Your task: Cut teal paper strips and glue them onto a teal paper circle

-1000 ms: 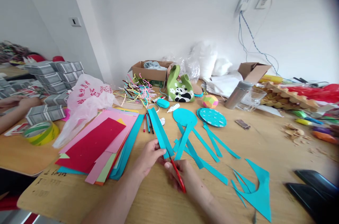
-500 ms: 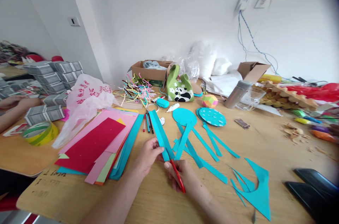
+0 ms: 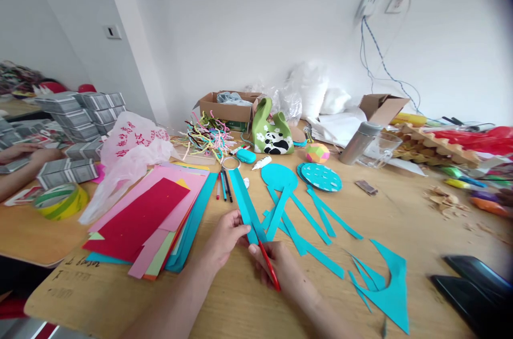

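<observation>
My left hand (image 3: 226,237) pinches a turquoise paper strip (image 3: 242,200) near its lower end; the strip points up and away from me. Around the red handles of a pair of scissors (image 3: 270,267) my right hand (image 3: 282,264) is closed. Their blades lie at the strip's near end, mostly hidden by paper and fingers. A cut runs between the strip and a narrower piece leaning against its right side. Just right of the hands, several loose turquoise strips (image 3: 326,261) overlap below a plain turquoise paper circle (image 3: 276,173). White-flecked turquoise discs (image 3: 323,176) lie beyond them.
Coloured paper sheets (image 3: 146,216) are stacked left, near a roll of tape (image 3: 60,201). Turquoise offcuts (image 3: 395,285) lie right, before a black object (image 3: 468,296). Behind stand a green panda bag (image 3: 266,125) and a steel flask (image 3: 358,144). Another person's hands (image 3: 30,157) are far left.
The turquoise strip and its cut piece have shifted slightly; the strip's far tip is a little lower. Both my hands keep nearly the same place. At far left the other person's hands moved slightly.
</observation>
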The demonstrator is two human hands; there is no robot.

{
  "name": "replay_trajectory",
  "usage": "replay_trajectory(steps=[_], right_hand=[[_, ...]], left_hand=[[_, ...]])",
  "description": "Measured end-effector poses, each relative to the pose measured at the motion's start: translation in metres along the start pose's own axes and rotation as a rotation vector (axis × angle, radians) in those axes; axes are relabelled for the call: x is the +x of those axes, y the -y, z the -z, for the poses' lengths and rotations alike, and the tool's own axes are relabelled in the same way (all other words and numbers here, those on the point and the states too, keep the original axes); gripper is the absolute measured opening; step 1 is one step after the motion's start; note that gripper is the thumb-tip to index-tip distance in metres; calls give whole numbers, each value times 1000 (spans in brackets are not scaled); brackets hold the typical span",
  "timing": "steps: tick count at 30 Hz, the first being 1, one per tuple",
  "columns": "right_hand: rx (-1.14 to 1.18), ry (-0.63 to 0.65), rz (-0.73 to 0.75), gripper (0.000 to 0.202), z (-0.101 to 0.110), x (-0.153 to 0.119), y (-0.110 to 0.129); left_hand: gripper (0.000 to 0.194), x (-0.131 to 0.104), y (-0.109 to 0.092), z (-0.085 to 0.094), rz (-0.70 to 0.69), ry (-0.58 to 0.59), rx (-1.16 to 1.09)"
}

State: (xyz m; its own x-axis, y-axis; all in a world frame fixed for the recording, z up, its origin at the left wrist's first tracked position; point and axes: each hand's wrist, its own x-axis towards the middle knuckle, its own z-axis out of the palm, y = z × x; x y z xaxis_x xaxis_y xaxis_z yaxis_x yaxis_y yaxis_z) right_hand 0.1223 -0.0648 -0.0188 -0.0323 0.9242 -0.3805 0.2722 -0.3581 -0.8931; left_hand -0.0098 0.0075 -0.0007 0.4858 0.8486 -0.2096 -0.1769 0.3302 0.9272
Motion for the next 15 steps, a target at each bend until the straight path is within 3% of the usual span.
replay_trajectory(steps=[9, 15], right_hand=[[42, -15, -20, 61, -2, -2, 5], [15, 26, -10, 64, -2, -2, 7]], left_hand=[[28, -2, -1, -1, 31, -11, -22], [25, 2, -1, 3, 5, -109, -35]])
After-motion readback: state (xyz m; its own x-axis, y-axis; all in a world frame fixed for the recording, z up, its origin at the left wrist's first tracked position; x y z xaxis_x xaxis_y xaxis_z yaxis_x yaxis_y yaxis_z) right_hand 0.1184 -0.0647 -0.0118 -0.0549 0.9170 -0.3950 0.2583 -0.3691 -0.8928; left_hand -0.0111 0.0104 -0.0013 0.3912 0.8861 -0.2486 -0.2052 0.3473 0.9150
